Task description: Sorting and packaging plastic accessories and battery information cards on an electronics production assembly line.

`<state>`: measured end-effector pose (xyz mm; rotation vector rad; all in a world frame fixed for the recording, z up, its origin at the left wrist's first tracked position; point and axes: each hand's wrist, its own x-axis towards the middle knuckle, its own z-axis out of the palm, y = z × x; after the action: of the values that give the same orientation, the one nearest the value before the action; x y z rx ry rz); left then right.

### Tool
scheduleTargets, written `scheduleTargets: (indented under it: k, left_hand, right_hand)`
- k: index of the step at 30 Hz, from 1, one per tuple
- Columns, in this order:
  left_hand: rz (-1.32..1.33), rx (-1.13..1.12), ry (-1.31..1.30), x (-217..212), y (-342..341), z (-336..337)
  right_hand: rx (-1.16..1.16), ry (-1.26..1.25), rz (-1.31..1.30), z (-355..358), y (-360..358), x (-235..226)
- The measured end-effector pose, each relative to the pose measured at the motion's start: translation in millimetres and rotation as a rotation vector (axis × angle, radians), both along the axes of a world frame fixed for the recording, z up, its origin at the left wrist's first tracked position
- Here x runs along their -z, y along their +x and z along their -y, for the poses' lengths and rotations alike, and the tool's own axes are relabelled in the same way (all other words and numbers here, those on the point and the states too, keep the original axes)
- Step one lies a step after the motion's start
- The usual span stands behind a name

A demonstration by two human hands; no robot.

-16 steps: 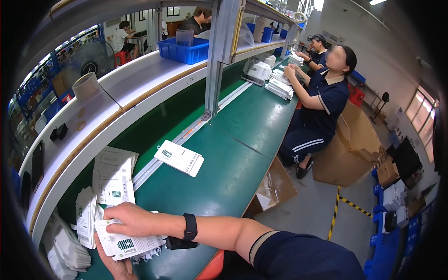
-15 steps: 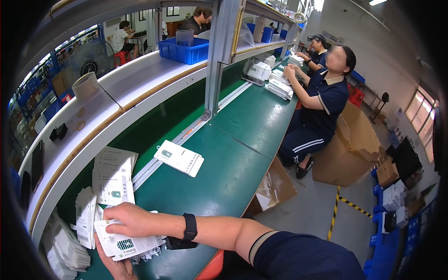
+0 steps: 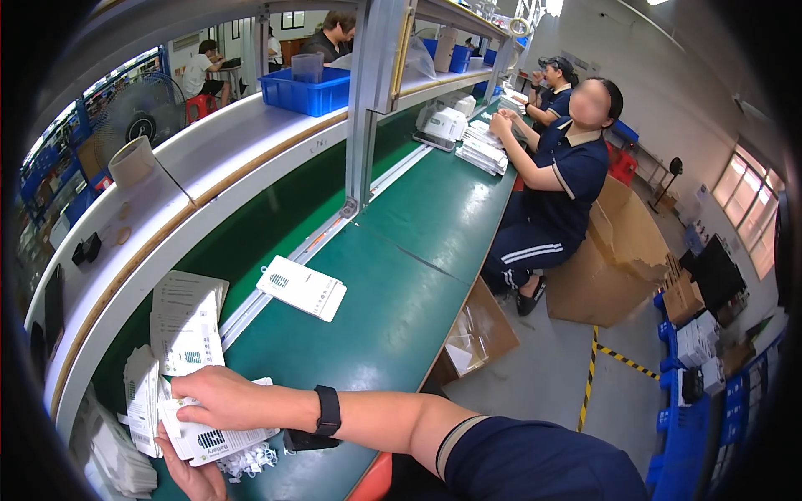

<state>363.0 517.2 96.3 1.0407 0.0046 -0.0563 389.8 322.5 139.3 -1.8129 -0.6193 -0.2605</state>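
Note:
At the lower left of the bench, both hands grip a white flat package (image 3: 206,440) with a green printed panel. My right hand (image 3: 219,401) reaches across from the right, its fingers closed over the upper edge. From below, my left hand (image 3: 190,469) holds the near left edge; part of it is hidden beneath the package. A pile of small white plastic pieces (image 3: 249,459) lies right beside it. Similar white packages (image 3: 144,392) are stacked upright just left of my hands, and more printed ones (image 3: 189,321) lie beyond them.
A single white package (image 3: 302,288) lies on the green bench (image 3: 401,309). White stacks (image 3: 125,455) fill the lower left corner. Above runs a shelf with a blue bin (image 3: 307,92) and a tape roll (image 3: 132,161). Co-workers sit along the right side, near a large cardboard box (image 3: 606,259).
The whole view has shifted slightly, so the scene sits further left. Both hands keep their grip on the package, and more of the small white pieces shows beside it.

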Motion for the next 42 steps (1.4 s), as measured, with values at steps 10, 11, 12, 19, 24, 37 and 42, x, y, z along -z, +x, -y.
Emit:
scheduleTargets:
  k: [10,11,12,19,24,37,42]
  left_hand:
    - [-0.209,-0.003,-0.194,3,2,-5]
    - [-0.199,0.013,-0.184,10,4,-11]
    - [-0.191,0.029,-0.175,11,4,-12]
    - [-0.154,0.024,-0.037,10,0,-17]
    - [-0.020,0.016,0.041,11,0,-11]
    - [-0.049,-0.142,0.122,13,6,-14]
    - [-0.035,-0.030,-0.227,20,0,-9]
  right_hand:
    - [-0.082,-0.047,-0.055,-10,-5,1]
    - [-0.093,-0.043,-0.093,-9,-6,-1]
    - [-0.094,-0.042,-0.094,-9,-7,-1]
    - [-0.119,-0.019,-0.074,-10,-8,-1]
    - [-0.098,-0.005,0.016,-11,-6,4]
    - [-0.045,-0.006,0.005,-13,-10,-2]
    - [-0.042,0.263,-0.074,-20,-2,9]
